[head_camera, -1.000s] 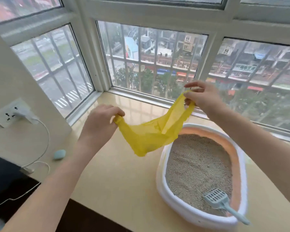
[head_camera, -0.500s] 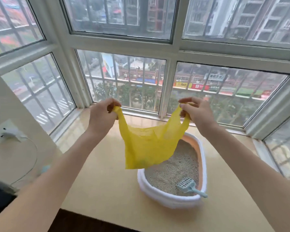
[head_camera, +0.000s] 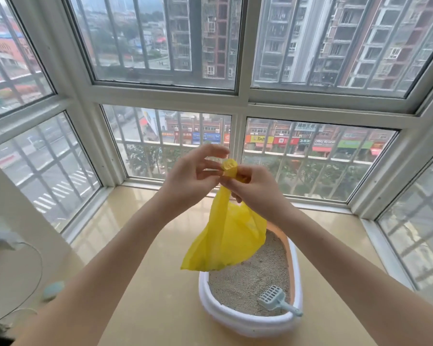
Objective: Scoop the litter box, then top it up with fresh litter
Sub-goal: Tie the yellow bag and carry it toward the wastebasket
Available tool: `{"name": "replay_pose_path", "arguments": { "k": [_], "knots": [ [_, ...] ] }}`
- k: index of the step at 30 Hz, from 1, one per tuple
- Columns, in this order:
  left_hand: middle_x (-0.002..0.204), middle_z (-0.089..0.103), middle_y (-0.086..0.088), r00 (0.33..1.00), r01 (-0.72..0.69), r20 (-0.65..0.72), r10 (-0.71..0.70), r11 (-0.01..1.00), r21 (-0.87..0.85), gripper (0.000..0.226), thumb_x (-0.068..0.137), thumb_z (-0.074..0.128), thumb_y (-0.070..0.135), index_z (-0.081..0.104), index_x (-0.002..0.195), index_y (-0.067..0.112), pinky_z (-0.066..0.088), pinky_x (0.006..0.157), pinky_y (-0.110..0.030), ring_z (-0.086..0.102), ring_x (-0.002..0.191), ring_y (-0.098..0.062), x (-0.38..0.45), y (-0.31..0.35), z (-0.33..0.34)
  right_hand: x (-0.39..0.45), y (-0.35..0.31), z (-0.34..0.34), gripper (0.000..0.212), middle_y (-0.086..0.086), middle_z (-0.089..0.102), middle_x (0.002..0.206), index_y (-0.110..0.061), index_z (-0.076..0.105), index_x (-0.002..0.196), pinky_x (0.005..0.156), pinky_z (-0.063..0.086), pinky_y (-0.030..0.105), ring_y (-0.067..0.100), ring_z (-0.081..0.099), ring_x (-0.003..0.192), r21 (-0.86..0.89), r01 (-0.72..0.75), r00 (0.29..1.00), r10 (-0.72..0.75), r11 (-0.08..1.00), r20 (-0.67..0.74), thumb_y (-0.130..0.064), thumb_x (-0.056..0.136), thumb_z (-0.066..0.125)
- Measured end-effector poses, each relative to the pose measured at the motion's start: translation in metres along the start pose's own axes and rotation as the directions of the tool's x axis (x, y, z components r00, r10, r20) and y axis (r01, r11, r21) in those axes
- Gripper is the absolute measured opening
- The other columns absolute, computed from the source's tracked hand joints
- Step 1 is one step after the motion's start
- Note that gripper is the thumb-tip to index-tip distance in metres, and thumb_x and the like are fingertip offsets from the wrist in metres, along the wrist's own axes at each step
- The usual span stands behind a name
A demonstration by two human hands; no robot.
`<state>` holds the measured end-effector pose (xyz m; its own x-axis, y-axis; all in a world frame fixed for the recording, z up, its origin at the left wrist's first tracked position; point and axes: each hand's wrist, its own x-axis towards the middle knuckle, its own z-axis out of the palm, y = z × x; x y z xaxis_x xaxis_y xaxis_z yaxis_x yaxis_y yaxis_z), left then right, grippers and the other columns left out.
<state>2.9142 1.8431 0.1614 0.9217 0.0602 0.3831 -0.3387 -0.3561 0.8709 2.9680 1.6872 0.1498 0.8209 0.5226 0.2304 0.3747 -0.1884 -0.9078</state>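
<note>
A yellow plastic bag hangs in the air above the far end of the litter box. Its top is gathered into a twisted neck between my hands. My left hand pinches the neck from the left, and my right hand grips it from the right, with the two hands touching. The white oval litter box sits on the beige sill, filled with grey litter. A pale blue slotted scoop lies in its near right end with the handle over the rim.
Barred bay windows close in the sill on three sides. A wall socket with a white plug and cable is at the left. A small pale blue oval object lies on the sill's left part.
My hands have come together, so the bag's two handles that were held spread apart are now bunched into one neck. The view has tilted up toward the windows.
</note>
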Motion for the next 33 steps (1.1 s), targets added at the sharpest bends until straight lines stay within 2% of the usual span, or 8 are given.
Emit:
{"name": "replay_pose_path", "arguments": {
  "k": [6,10,15,19,23,25,29,33],
  "knots": [
    [0.133,0.05,0.019,0.97,0.188,0.16,-0.184,0.982,-0.015,0.095,0.062,0.084,0.041,0.032,0.141,0.036,0.041,0.092,-0.011,0.047,0.123,0.003,-0.024,-0.044,0.021,0.025,-0.032,-0.009,0.022,0.006,0.057,0.053,-0.004,0.065,0.068,0.051,0.044,0.02,0.013,0.053,0.047,0.059,0.093,0.996,-0.094,0.994,0.007,-0.012,0.087,0.067],
    [0.11,0.066,0.018,0.973,0.217,0.092,-0.21,0.974,-0.069,0.073,0.061,0.088,0.025,0.051,0.123,0.035,0.046,0.078,-0.008,0.06,0.102,0.007,-0.001,-0.038,0.062,0.047,-0.056,-0.013,0.013,0.006,0.053,0.055,0.008,0.067,0.081,0.05,0.046,0.02,0.013,0.049,0.048,0.285,-0.024,0.999,0.032,0.958,-0.023,-0.005,0.085,0.067],
    [0.082,0.07,-0.005,0.973,0.229,0.041,-0.225,0.966,-0.119,0.021,0.065,0.069,0.011,0.068,0.086,0.015,0.054,0.071,-0.034,0.066,0.078,-0.013,0.039,-0.02,0.083,0.065,-0.077,-0.034,0.007,0.009,0.057,0.064,0.003,0.067,0.084,0.056,0.054,0.025,0.015,0.055,0.055,0.441,-0.107,0.993,0.116,0.891,0.006,-0.004,0.087,0.064],
    [0.069,0.061,0.002,0.967,0.249,-0.011,-0.256,0.95,-0.19,0.025,0.084,0.059,-0.002,0.06,0.075,0.021,0.047,0.054,-0.015,0.055,0.053,0.004,0.047,-0.007,0.088,0.06,-0.058,-0.084,0.045,0.013,0.07,0.097,-0.011,0.055,0.125,0.078,0.057,0.043,0.025,0.07,0.078,0.152,0.061,0.986,-0.035,0.986,-0.166,-0.032,0.087,0.065],
    [0.071,0.069,0.01,0.957,0.278,0.02,-0.29,0.892,-0.357,0.016,0.088,0.062,0.005,0.065,0.092,0.019,0.05,0.054,-0.015,0.065,0.064,0.003,0.051,-0.003,0.092,0.009,-0.001,-0.095,0.095,-0.008,0.059,0.126,-0.031,0.034,0.144,0.096,0.046,0.023,0.004,0.056,0.117,-0.086,0.12,0.979,-0.132,0.989,-0.153,-0.067,0.064,0.071],
    [0.081,0.073,0.004,0.946,0.322,0.117,-0.301,0.844,-0.428,0.017,0.086,0.067,0.01,0.067,0.103,0.012,0.054,0.061,-0.023,0.069,0.076,-0.01,0.05,-0.001,0.097,-0.009,0.024,-0.074,0.094,-0.007,0.062,0.122,-0.026,0.044,0.138,0.092,0.049,0.026,0.006,0.058,0.115,0.006,0.056,0.996,-0.056,0.998,-0.067,-0.068,0.06,0.074],
    [0.099,0.074,-0.002,0.893,0.438,0.163,-0.42,0.721,-0.537,0.035,0.08,0.069,0.038,0.065,0.109,0.019,0.056,0.083,-0.039,0.07,0.094,-0.019,0.04,-0.003,0.109,-0.021,0.04,-0.044,0.084,0.006,0.073,0.102,-0.013,0.061,0.12,0.071,0.057,0.031,0.023,0.071,0.094,0.468,-0.073,0.956,0.196,0.881,-0.22,-0.061,0.055,0.081],
    [0.106,0.072,-0.006,0.889,0.379,0.072,-0.453,0.636,-0.672,0.04,0.078,0.062,0.04,0.063,0.112,0.021,0.053,0.089,-0.046,0.068,0.1,-0.025,0.025,-0.009,0.115,-0.026,0.042,-0.029,0.036,0.014,0.073,0.1,-0.008,0.065,0.114,0.076,0.057,0.046,0.032,0.071,0.091,0.745,-0.061,0.87,0.402,0.664,-0.287,-0.029,0.084,0.065]
  ]
}}
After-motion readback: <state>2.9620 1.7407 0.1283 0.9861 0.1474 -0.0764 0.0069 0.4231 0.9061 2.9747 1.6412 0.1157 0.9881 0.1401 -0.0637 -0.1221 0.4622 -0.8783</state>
